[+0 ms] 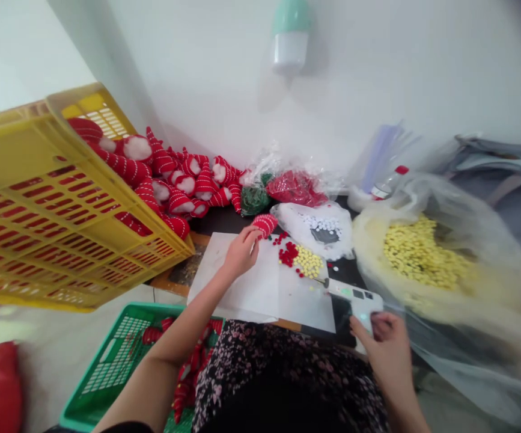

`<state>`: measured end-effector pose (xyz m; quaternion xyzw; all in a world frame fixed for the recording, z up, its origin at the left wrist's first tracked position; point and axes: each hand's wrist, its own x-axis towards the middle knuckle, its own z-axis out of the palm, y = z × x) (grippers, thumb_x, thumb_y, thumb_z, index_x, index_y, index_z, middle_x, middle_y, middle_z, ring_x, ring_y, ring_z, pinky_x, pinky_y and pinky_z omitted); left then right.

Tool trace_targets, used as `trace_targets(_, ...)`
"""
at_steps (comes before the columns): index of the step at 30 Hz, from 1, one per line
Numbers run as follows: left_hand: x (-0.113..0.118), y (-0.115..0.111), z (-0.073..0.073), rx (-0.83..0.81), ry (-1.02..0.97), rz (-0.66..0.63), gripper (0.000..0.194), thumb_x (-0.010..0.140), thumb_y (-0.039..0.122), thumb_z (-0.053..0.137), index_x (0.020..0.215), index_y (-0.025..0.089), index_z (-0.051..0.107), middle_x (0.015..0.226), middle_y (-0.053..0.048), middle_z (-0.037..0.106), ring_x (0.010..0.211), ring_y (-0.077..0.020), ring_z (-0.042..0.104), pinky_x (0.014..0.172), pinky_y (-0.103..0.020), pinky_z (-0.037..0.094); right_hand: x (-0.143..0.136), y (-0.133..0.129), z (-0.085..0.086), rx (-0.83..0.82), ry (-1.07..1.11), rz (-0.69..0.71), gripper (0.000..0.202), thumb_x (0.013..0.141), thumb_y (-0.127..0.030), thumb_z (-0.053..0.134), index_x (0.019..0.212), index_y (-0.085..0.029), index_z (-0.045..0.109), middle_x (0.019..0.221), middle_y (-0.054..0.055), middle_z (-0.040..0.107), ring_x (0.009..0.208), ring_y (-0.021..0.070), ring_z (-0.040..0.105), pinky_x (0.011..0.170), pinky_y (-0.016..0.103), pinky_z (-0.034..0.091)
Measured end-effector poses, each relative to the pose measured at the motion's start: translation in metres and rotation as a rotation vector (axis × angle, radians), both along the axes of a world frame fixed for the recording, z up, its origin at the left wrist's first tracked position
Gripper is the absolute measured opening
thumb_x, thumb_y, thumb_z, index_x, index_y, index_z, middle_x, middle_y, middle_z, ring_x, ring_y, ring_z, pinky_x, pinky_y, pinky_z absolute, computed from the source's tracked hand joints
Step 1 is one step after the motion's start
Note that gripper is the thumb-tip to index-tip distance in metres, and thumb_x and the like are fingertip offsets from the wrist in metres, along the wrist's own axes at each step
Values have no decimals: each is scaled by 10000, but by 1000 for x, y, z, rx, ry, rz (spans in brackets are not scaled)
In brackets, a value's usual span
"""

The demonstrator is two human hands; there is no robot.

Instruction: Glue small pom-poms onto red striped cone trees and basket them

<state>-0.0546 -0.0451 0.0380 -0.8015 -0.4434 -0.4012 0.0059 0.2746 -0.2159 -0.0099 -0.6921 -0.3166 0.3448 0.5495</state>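
Observation:
My left hand is closed round a small red stuffed piece with white stitched stripes, held above the far part of the white paper. At the right, my right hand grips a white glue gun, whose thin metal nozzle points left over the paper. Just ahead of that nozzle lie small yellow pom-poms and red pom-poms. Behind them rests an open plastic bag of white pieces.
A tilted yellow crate spills red striped stuffed pieces at the left. Below stands a green basket with more. A large bag of yellow pom-poms, a bottle and bagged red pieces line the table's back and right.

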Motion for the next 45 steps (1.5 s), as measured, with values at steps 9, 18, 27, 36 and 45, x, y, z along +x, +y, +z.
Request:
trace_targets(9, 14, -13, 22, -395, -626, 154, 536, 838, 423, 743, 1274, 211, 515, 828, 6, 662, 661, -138, 597, 631, -260, 470, -1, -4, 27, 21, 440, 13, 463, 538, -435, 951, 767, -202, 622, 603, -27, 643, 543, 131, 585, 490, 224, 504)
trace_targets(18, 19, 22, 0, -891, -888, 45, 430, 789, 371, 763, 1147, 205, 592, 923, -34, 694, 746, -179, 673, 695, -299, 540, -25, 6, 30, 92, 548, 220, 451, 653, -421, 926, 982, -202, 711, 951, 50, 763, 630, 129, 608, 490, 224, 521)
trace_targets(27, 2, 3, -26, -673, -661, 273, 451, 907, 323, 645, 1334, 208, 555, 1327, -158, 647, 1179, -268, 667, 1002, -427, 549, -11, 30, 15, -70, 313, 201, 472, 580, -553, 907, 796, -192, 692, 627, 12, 698, 514, 196, 641, 469, 306, 531)
trace_targets(36, -24, -51, -26, -265, 54, 146, 442, 878, 326, 667, 1302, 210, 630, 1325, -168, 626, 1248, -332, 591, 1099, -499, 467, 24, 35, 17, -377, -807, 306, 504, 849, -673, 532, 645, -239, 686, 732, 119, 742, 707, 304, 683, 608, 368, 439)
trace_targets(45, -24, -50, -37, -286, 111, 237, 418, 746, 68, 596, 1136, 212, 645, 1073, -120, 672, 1024, -308, 631, 935, -442, 528, -85, 87, 40, 308, -631, 727, 187, 933, -336, 623, 1047, -224, 721, 1098, 103, 744, 987, 271, 703, 927, 424, 558)
